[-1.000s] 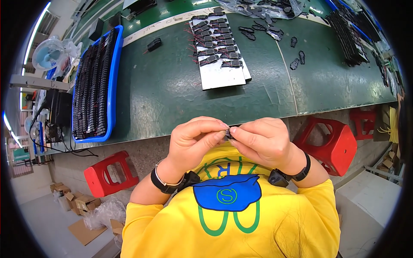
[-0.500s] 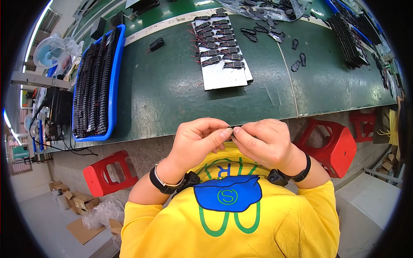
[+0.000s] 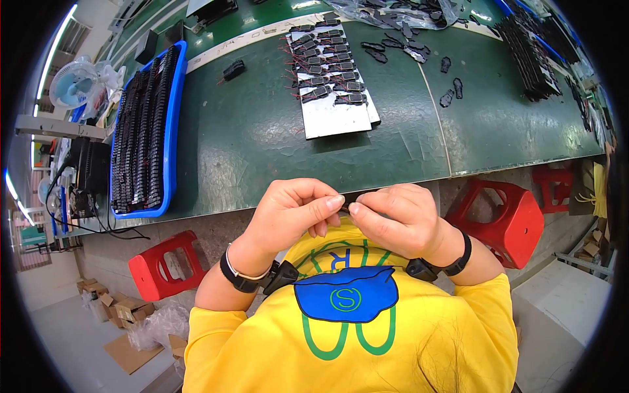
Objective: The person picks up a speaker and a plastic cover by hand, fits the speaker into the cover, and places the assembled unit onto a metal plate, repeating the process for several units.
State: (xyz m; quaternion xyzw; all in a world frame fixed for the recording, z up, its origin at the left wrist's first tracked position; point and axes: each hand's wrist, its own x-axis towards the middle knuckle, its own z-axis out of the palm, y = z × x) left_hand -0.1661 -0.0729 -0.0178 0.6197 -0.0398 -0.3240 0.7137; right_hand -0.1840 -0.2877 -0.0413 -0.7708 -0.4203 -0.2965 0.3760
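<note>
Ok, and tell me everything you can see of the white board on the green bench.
The white board is a flat, long rectangle, smooth-looking, its material unclear. It lies flat on the green bench, its long sides running away from the person. Small black parts with thin red wires sit on it in two rough columns, leaving its near end showing white. Another pale edge shows along its right, perhaps a second board.
</note>
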